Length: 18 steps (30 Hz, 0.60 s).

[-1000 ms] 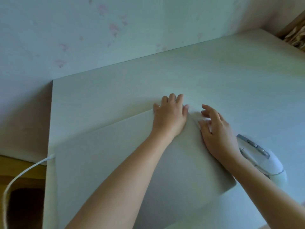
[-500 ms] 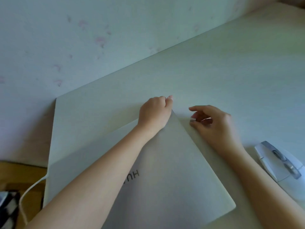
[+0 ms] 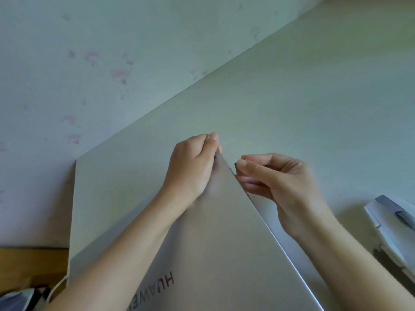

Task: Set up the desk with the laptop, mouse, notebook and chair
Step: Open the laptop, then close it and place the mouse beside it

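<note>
A silver laptop (image 3: pixel 215 250) lies on the pale desk (image 3: pixel 314 104), its lid tilted up a little at the far corner. My left hand (image 3: pixel 193 167) grips that far corner of the lid, fingers curled over its edge. My right hand (image 3: pixel 274 182) sits just to the right, its fingertips pinching at the lid's right edge near the corner. A white and grey mouse (image 3: pixel 395 223) rests on the desk at the right edge of the view, partly cut off. No notebook or chair is in sight.
The desk backs onto a pale wall (image 3: pixel 112 63) with faint pink marks. A white cable (image 3: pixel 58 286) hangs off the desk's left edge above a wooden floor (image 3: pixel 29 263). A dark object (image 3: pixel 15 299) lies at the bottom left.
My left hand went from lying flat on the lid to curling round its far corner. My right hand's fingers closed on the lid's edge, and the lid has lifted slightly.
</note>
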{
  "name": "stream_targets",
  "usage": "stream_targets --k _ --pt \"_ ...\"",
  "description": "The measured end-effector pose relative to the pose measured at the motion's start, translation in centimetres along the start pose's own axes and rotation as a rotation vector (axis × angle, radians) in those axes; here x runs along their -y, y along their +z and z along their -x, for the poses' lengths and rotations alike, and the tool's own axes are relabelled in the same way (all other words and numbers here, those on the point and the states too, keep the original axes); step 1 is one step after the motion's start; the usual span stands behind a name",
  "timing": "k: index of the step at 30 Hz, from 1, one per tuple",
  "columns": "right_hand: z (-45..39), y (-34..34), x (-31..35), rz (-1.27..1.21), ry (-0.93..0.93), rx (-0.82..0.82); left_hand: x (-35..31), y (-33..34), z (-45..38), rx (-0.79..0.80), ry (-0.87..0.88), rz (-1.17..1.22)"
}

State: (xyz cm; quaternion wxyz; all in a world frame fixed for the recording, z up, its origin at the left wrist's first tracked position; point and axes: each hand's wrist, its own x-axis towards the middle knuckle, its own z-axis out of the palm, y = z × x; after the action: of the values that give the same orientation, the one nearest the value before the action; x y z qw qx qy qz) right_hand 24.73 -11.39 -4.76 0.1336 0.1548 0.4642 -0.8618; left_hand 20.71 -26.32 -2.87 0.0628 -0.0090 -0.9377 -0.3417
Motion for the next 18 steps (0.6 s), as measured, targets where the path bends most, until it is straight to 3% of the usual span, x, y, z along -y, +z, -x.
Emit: stream_targets --k 6,14,18 --pt "-0.2 0.2 -0.3 0.046 -0.006 -0.031 0.5 0.8 -0.1 0.022 -0.032 -0.029" --pt "-0.9 -0.2 -1.1 0.281 -0.1 -0.012 1.1 1.6 -0.5 0.031 -0.062 -0.096" --pt "-1.5 -0.9 -2.7 0.936 -0.401 -0.113 2.4 2.7 -0.5 0.011 -0.026 -0.169"
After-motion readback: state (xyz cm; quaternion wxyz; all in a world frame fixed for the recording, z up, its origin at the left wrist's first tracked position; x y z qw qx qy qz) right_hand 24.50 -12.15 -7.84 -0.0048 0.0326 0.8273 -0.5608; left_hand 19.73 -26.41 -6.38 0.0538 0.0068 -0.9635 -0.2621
